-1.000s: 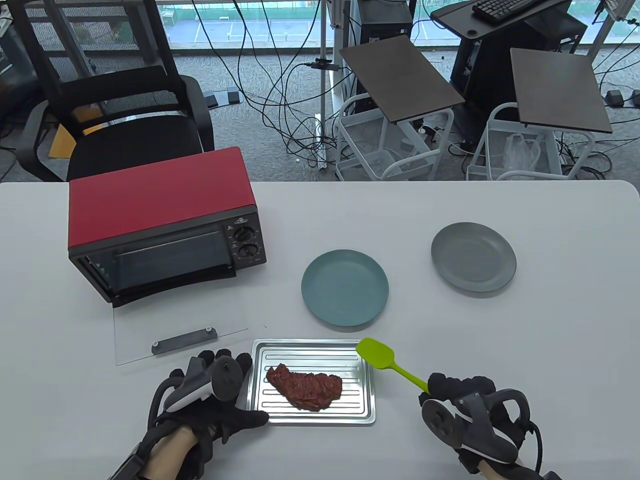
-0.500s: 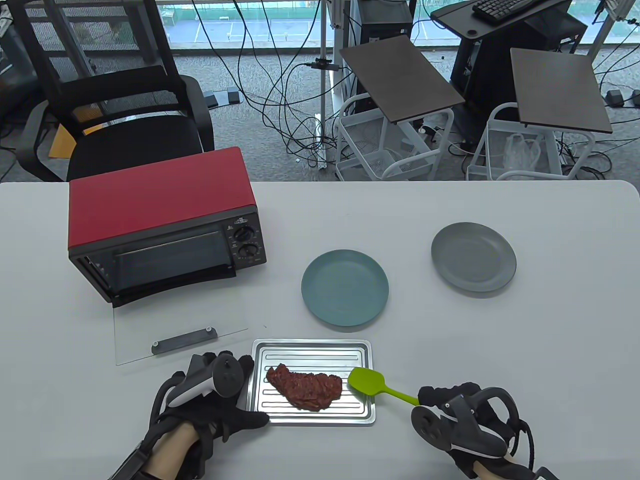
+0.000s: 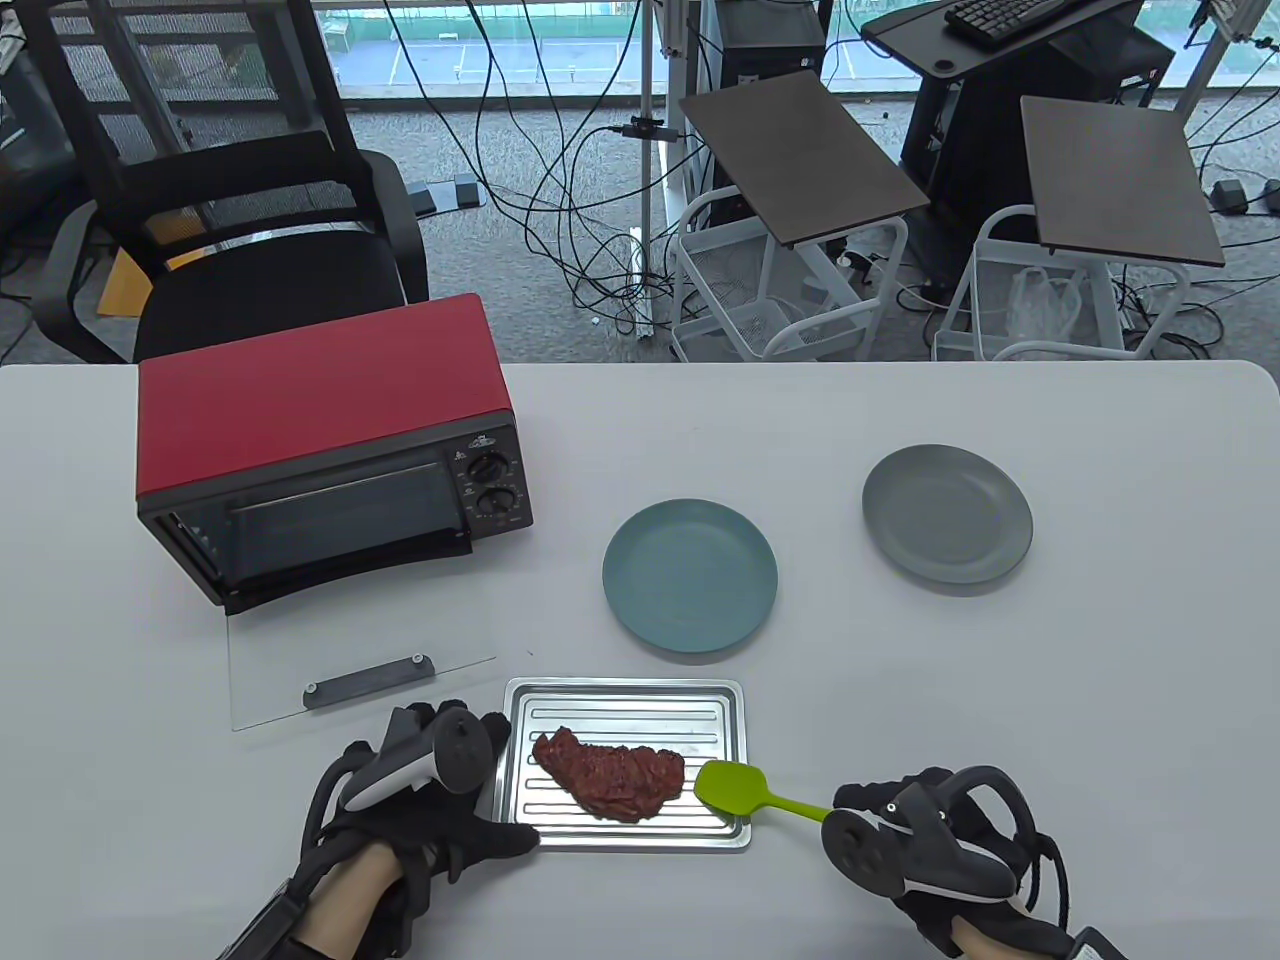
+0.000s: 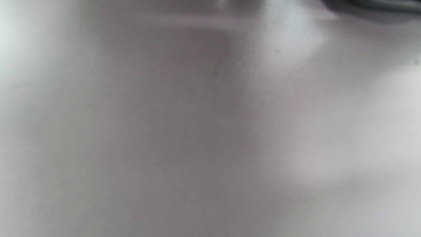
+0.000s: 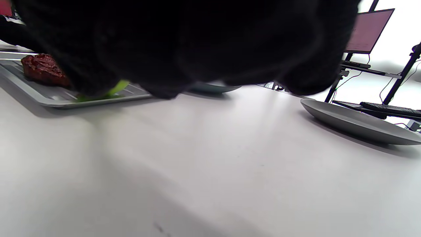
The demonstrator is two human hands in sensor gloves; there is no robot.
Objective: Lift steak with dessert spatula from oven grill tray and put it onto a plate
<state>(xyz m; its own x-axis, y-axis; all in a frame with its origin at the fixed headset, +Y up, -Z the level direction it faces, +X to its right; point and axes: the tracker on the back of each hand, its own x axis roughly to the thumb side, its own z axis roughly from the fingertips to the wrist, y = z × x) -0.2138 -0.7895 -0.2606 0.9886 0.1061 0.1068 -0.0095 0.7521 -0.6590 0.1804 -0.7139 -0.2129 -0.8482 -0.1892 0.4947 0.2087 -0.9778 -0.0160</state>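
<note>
**Inspector:** Hands first. What do you see from where you stand?

**Onlooker:** The right hand (image 3: 925,845) grips the handle of the green dessert spatula (image 3: 745,790), fingers curled round it. The blade lies low on the right end of the oven grill tray (image 3: 625,692), its tip just beside the steak (image 3: 610,772); whether they touch I cannot tell. The left hand (image 3: 425,800) rests against the tray's left rim with the thumb along the near corner, fingers fairly straight, steadying it.

**Inspector:** Edges and open room?

**Onlooker:** The tray sits near the table's (image 3: 1100,700) front edge. Bare tabletop lies to the right of it. The oven's (image 3: 325,440) glass door (image 3: 350,680) lies folded down, just beside the tray's left far corner.

**Inspector:** Containers and contents?

**Onlooker:** The steak lies in the tray, left of centre. The blue plate (image 3: 690,575) stands just beyond the tray; the grey plate (image 3: 947,513) farther right. The left wrist view is only blur.
</note>
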